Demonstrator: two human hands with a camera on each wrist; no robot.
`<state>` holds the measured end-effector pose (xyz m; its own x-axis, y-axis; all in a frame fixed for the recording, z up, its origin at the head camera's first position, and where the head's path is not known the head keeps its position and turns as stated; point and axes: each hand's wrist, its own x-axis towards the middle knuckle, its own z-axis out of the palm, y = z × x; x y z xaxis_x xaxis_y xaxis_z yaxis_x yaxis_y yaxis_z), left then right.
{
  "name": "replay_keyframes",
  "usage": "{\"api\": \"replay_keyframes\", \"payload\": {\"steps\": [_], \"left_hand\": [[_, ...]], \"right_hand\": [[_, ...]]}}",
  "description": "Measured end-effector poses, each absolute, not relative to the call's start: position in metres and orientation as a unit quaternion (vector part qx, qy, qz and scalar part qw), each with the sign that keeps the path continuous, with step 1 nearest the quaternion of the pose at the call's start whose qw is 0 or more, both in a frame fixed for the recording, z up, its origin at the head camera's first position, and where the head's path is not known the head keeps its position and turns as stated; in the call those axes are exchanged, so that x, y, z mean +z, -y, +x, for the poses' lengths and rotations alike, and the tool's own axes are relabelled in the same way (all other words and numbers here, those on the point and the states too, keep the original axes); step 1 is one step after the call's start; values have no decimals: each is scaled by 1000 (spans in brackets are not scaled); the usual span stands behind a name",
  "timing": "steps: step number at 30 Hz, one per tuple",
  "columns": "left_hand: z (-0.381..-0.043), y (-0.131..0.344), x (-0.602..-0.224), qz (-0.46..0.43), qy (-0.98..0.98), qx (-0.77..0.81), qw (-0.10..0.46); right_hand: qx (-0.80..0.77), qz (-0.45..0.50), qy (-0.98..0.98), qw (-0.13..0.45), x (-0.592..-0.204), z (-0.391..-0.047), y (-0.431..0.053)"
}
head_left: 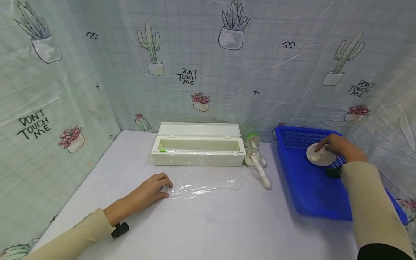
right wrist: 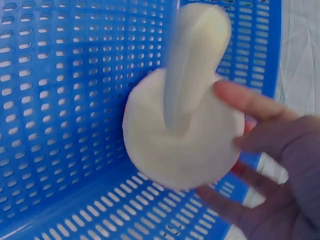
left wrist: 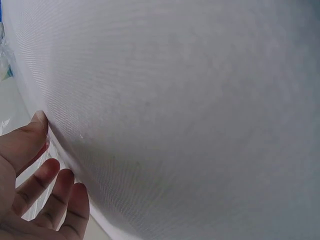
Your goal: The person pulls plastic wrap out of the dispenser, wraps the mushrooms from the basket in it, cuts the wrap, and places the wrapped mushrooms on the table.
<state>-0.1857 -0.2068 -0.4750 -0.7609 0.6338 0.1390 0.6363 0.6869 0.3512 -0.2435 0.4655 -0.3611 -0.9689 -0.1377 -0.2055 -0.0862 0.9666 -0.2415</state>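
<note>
My left hand (head_left: 147, 193) is low over the white table, its thumb and index finger pinching the near left corner of clear plastic wrap (head_left: 208, 187). The wrap stretches from a long white wrap dispenser (head_left: 198, 159), whose lid is up and which has a small green slider (head_left: 163, 150). In the left wrist view the other fingers (left wrist: 65, 195) curl loosely near the tabletop. Inside the blue basket, my right hand (head_left: 339, 146) grips the rim of a white disc with a thick, rounded stalk (right wrist: 175, 155). In the right wrist view the thumb lies beside the stalk.
The blue plastic basket (head_left: 312, 202) with slotted walls stands at the right. Between it and the dispenser lie plastic-wrapped stalked pieces (head_left: 258, 166), one with a green top. A patterned cloth (head_left: 208, 72) hangs behind the white table (head_left: 201, 231).
</note>
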Motion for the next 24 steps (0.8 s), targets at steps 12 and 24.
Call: {"api": "replay_keyframes", "payload": {"steps": [12, 24], "left_hand": [[-184, 207, -472, -345, 919, -193, 2], [-183, 207, -474, -345, 920, -188, 1]], "right_hand": [[-171, -88, -978, 83, -366, -244, -464], [-264, -8, -918, 296, -376, -234, -470]]}}
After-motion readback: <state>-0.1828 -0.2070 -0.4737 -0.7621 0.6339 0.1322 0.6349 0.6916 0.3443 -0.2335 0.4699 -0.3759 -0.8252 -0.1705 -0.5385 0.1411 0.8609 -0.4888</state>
